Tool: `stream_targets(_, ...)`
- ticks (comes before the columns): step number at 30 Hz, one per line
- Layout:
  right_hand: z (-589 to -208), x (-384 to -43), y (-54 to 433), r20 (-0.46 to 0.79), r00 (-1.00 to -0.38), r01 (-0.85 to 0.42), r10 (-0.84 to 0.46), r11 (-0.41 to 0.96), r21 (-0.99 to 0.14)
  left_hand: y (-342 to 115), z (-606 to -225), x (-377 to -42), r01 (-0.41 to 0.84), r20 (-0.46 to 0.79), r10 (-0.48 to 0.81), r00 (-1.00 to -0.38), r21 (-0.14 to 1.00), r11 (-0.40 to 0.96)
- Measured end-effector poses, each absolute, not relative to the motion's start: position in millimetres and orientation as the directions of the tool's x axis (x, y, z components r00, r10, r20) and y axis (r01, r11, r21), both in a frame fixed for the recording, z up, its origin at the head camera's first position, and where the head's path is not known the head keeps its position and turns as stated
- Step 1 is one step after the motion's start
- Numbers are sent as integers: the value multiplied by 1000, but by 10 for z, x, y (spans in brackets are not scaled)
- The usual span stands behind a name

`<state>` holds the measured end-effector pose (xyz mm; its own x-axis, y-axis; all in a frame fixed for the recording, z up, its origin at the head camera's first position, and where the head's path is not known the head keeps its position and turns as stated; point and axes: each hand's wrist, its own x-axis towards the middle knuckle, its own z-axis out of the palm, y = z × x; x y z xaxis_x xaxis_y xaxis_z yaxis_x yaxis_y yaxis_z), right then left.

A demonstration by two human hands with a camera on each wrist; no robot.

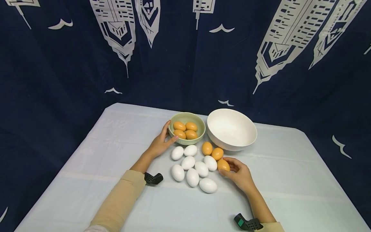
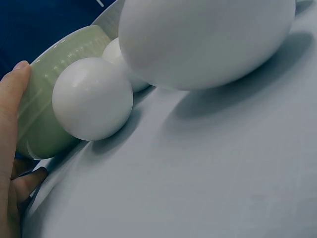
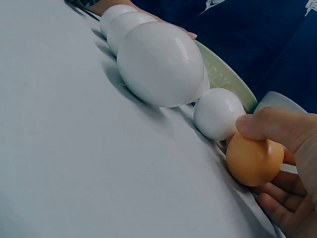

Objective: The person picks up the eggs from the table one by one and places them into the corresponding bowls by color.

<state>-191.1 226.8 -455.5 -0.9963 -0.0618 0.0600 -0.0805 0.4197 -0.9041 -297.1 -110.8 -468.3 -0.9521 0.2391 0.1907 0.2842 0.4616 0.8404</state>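
A small green bowl (image 1: 186, 142) with several orange-brown eggs (image 1: 191, 126) in it stands at the back of the table. My left hand (image 1: 160, 144) holds its left side, thumb at the near rim; in the left wrist view the fingers go round beneath the bowl's wall. At the right of the loose eggs, my right hand (image 1: 239, 174) pinches an orange-brown egg (image 3: 254, 159) between thumb and fingers. Two more brown eggs (image 1: 207, 148) lie just beyond it, near the large bowl. Several white eggs (image 1: 192, 177) are grouped on the table between the hands.
A large white bowl (image 1: 232, 129), with nothing inside, stands right of the green one. White cloth covers the table (image 1: 95, 167). Behind it hangs a dark blue curtain (image 1: 179, 71) with white building prints. Each wrist wears a black camera mount (image 1: 153, 178).
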Motion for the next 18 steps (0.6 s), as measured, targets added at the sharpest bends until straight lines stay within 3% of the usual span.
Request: stream_targets(18,-4481,-1921,2295,-7,-1000,9,7,382,-924,-1101,-4667,-2965,265,168,238,-957,840,473)
